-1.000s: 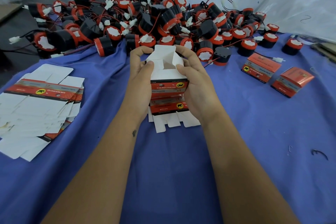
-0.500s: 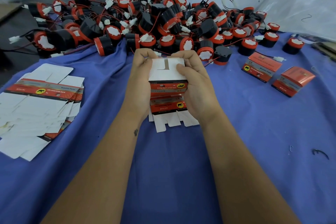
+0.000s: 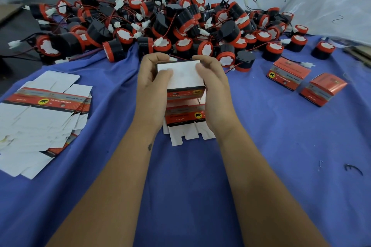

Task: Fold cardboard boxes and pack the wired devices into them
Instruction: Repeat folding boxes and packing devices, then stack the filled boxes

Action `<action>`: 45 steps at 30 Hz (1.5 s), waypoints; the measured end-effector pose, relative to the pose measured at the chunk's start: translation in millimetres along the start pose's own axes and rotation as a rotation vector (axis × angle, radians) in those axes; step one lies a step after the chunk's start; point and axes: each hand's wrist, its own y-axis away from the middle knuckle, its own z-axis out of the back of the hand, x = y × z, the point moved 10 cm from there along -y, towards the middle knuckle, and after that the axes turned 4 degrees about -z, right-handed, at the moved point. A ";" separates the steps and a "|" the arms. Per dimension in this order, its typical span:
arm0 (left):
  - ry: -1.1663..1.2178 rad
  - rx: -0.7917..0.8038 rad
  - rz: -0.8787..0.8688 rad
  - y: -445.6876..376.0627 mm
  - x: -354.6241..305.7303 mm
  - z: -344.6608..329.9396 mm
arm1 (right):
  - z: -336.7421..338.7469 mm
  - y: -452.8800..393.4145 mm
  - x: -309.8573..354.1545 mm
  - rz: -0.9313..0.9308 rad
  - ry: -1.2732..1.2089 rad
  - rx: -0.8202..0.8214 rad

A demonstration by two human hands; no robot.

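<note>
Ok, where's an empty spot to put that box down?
Bare blue cloth shows between the forearms, and right of the right hand, before the two closed boxes. Crowded: the device pile behind, flat cartons on the left.

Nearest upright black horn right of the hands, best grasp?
Likely the round black body of the horn, fingers across its curved sides, coming from above. It stands on its red rim with the flat black end up. The right hand is nearest, but it is holding the box.

device pile (image 3: pixel 160 26) ahead, bare cloth (image 3: pixel 190 196) near
</note>
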 end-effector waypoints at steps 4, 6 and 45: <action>-0.152 0.024 -0.229 2.0 -25.2 -1.9 | 2.0 -1.7 -5.4 -0.048 0.181 -0.001; -0.276 0.077 -0.290 6.4 -27.1 -9.5 | -0.2 -1.0 -10.8 -0.101 0.064 0.053; -0.057 -0.279 0.221 -1.2 39.3 33.7 | 95.8 -26.2 59.0 0.011 0.020 -0.519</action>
